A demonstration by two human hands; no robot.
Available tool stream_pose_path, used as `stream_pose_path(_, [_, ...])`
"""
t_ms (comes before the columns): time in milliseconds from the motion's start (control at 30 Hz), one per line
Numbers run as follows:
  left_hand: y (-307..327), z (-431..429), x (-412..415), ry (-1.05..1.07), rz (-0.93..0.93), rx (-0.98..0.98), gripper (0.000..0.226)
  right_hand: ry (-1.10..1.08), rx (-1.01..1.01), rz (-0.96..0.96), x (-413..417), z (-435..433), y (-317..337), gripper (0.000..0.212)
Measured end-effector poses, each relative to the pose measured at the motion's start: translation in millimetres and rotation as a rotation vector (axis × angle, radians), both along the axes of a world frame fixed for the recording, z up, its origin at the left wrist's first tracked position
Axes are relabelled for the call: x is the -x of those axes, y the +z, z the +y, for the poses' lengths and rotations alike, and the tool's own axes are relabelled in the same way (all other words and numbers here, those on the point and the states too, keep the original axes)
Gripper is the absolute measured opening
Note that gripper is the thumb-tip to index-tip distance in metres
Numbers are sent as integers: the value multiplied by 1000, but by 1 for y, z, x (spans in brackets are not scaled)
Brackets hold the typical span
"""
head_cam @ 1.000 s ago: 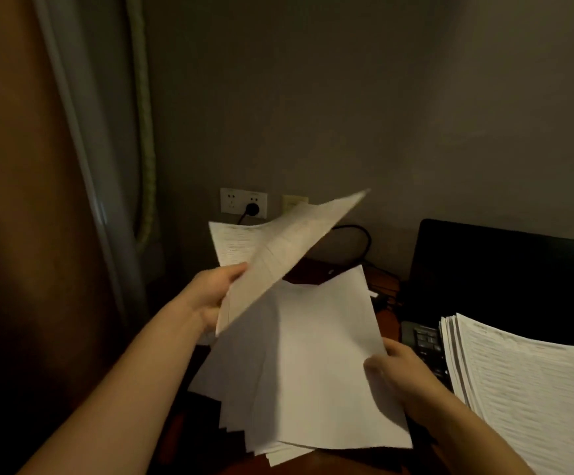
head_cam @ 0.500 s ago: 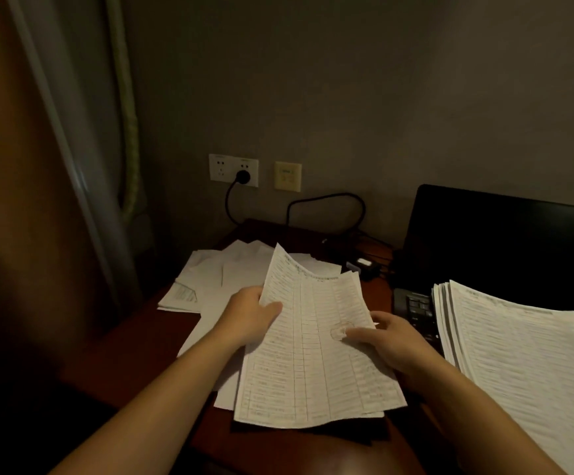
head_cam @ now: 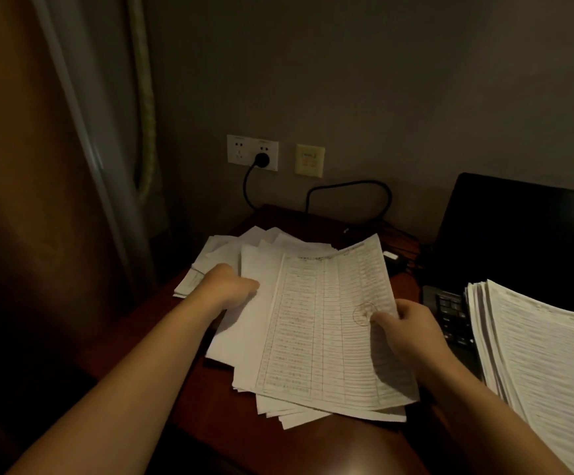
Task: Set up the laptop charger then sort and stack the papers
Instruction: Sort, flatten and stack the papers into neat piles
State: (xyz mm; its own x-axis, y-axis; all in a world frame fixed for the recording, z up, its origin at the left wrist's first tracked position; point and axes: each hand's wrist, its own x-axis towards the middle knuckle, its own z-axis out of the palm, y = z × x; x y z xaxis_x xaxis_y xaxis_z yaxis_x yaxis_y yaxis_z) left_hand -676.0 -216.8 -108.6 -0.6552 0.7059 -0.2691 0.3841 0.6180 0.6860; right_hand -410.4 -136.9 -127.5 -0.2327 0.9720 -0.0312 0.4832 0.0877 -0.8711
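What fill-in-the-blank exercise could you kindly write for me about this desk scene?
1. The black plug sits in the ____ of the two white wall sockets.
2. The left hand grips plain white sheets, while the right hand pinches the printed sheet beside its round ____ stamp.
3. The tall paper stack rests on the keyboard of the open ____.
Missing words: right; red; laptop.

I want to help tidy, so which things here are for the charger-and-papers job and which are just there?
For the job: printed sheet pinched by the right hand, loose papers gripped by the left hand, paper stack, laptop, charger plug, cable.

Just there: yellow wall plate, spare socket.
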Motion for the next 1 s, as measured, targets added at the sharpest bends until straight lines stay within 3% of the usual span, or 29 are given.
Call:
stream_pose_path(167, [-8, -6, -9, -3, -36, -276, 11, 23, 24, 46, 6, -1, 4, 5])
stream_pose_path(233, [-12, -8, -14, 45, -75, -404, 20, 12, 27, 47, 5, 0, 3, 4])
stream_pose_path(300, [-11, -11, -16, 72, -234, -425, 10, 5, 33, 38, 3, 1, 0, 5])
stream_pose_path(467, [-10, -20, -9, 52, -568, -377, 26, 21, 162, 110, -5, 1, 5, 12])
stream_pose_path(567, [-11, -24, -8, -29, -793, -396, 42, 53, 371, 324, -9, 1, 12, 17])
stream_pose_path(633, [-13, -25, -10, -66, -866, -430, 49, 66, 381, 329, -11, -1, 16, 17])
stream_pose_path(800, [-16, -23, -22, 73, -797, -524, 42, 53, 297, 227, -12, -10, 17, 16])
stream_pose_path(900, [-19, -23, -22, 126, -893, -563, 43, 7, 242, 197, -12, -11, 11, 17])
stream_pose_path(1000, [-11, -25, -27, 61, -853, -506, 24, -37, 201, 179, -13, -12, 6, 20])
